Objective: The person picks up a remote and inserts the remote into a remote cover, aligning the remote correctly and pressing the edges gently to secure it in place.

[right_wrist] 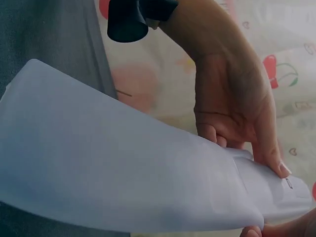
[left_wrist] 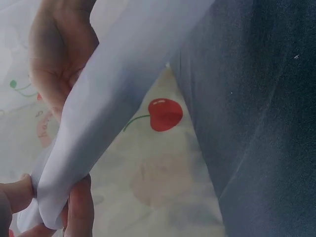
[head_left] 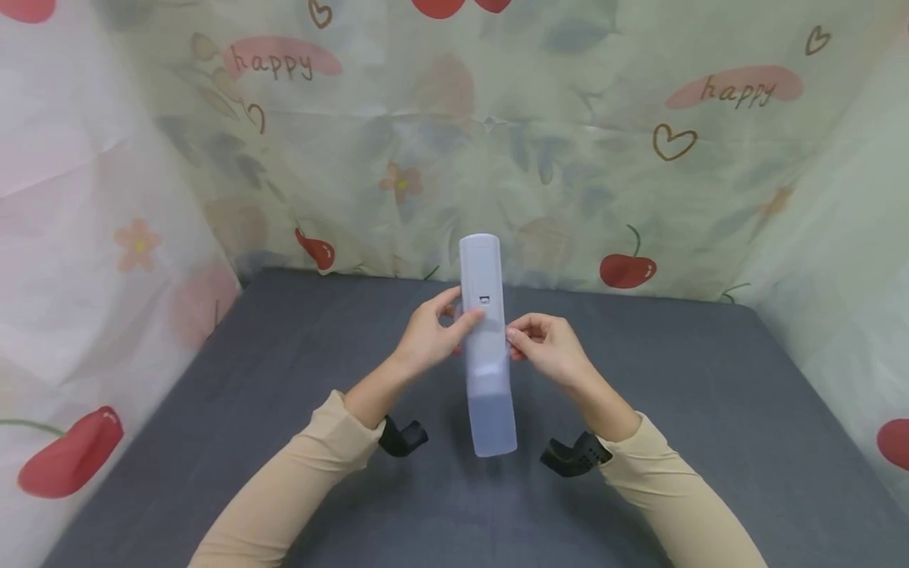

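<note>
A long white plastic device [head_left: 483, 339] with a small dark slot near its upper part is held upright above the table. Its lower end is a wider, frosted section [right_wrist: 98, 148]. My left hand [head_left: 432, 330] grips it from the left, with the thumb across the slotted face and the fingers partly hidden behind. On the right edge, my right hand [head_left: 550, 343] pinches it between thumb and index finger. In the right wrist view the left thumb lies close to the slot, while the right fingertips [right_wrist: 253, 231] hold a corner at the bottom.
A dark grey cloth covers the table [head_left: 319, 331]. Behind and at both sides hangs a pale curtain [head_left: 490, 142] printed with cherries, hearts and flowers. Black wrist mounts [head_left: 575, 455] sit at both cuffs, below the hands.
</note>
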A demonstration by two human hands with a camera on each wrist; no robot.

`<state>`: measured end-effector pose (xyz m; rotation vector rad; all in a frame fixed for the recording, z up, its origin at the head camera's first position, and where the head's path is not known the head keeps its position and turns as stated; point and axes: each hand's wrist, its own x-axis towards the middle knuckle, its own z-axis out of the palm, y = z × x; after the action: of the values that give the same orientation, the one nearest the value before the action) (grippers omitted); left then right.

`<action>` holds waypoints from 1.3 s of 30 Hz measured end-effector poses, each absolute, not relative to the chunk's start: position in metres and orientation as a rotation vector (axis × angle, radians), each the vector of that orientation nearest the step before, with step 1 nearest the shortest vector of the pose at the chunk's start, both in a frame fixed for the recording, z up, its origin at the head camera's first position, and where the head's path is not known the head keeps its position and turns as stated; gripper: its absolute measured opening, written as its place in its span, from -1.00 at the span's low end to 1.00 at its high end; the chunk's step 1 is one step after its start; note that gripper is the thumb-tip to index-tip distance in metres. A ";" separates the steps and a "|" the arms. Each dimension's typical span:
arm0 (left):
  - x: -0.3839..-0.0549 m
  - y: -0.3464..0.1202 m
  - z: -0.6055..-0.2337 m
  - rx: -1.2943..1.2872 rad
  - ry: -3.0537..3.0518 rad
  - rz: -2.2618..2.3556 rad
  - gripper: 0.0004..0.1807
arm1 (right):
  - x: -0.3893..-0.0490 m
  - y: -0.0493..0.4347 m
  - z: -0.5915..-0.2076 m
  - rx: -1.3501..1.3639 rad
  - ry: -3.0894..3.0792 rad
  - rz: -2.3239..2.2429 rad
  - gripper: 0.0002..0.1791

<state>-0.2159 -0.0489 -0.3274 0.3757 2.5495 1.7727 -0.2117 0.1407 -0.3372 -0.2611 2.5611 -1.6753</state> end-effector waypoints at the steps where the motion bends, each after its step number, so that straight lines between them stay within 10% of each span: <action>1: -0.216 -0.050 -0.326 0.374 2.553 1.768 -0.45 | -0.211 0.139 -0.336 -0.254 2.565 -1.685 -0.79; 39: -0.214 -0.051 -0.329 0.326 2.628 1.630 -0.40 | -0.210 0.137 -0.337 -0.351 2.505 -1.620 -0.70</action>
<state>-0.2145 -0.0511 -0.3285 0.3260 2.6276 1.6301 -0.2101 0.1371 -0.3372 -0.3507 2.5048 -1.6203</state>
